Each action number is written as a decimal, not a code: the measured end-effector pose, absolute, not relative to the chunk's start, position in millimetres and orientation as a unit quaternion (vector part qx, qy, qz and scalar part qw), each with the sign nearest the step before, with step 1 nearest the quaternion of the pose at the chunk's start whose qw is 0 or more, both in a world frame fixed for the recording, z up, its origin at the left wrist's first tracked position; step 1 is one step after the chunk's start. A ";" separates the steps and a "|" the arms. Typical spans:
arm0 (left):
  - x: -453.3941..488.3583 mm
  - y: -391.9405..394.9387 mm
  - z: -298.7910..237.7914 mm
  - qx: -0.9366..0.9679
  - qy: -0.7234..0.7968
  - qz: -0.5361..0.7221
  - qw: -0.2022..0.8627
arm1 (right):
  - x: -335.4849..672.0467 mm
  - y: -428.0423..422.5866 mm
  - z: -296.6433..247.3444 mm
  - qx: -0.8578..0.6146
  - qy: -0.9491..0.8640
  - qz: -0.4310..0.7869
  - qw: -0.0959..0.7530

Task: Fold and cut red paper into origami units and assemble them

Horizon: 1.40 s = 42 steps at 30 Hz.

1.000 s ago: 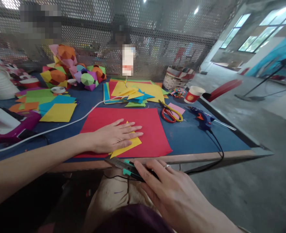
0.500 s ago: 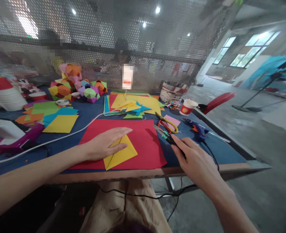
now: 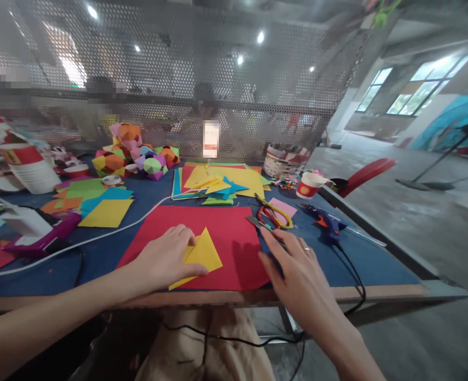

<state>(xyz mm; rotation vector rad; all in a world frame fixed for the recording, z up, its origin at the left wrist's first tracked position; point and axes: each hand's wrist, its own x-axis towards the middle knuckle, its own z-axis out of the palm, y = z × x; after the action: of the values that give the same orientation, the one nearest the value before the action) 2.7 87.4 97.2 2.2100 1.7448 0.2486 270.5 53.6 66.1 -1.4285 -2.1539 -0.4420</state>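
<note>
A yellow paper with a flap folded up lies on a big red sheet near the table's front edge. My left hand rests on its left part, fingers curled and pinching the folded edge. My right hand lies at the red sheet's right edge, fingers stretched flat over a slim grey and teal cutting tool whose tip pokes out past my fingertips. A ring shows on one finger.
Yellow-and-red scissors, a pink note and a blue glue gun with a black cord lie to the right. Behind are a coloured paper stack, paper balls, a red cup, a basket and stacked cups. A white cable crosses the blue table. A person sits behind the mesh screen.
My right hand carried the cutting tool up from my lap to the table and now lies flat over it. My left hand went from flat on the yellow paper to folding it.
</note>
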 end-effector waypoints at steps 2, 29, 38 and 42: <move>5.0 88.3 95.7 0.774 0.605 0.085 0.168 | 256.1 49.1 68.3 -0.492 -0.815 -0.114 0.284; 15.1 221.7 172.8 0.811 0.535 0.204 0.121 | 209.4 56.6 61.0 -0.441 -0.832 0.153 0.299; 48.7 275.2 156.5 0.824 0.526 0.168 0.128 | 210.4 59.2 64.1 -0.462 -0.819 0.160 0.302; 39.8 257.0 156.1 0.823 0.539 0.161 0.084 | 209.8 59.0 62.7 -0.459 -0.821 0.161 0.300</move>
<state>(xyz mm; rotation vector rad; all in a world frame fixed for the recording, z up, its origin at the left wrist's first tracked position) 39.8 257.0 156.1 2.4543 1.6068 0.4816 209.8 59.0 62.7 -1.2172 -2.1791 0.4282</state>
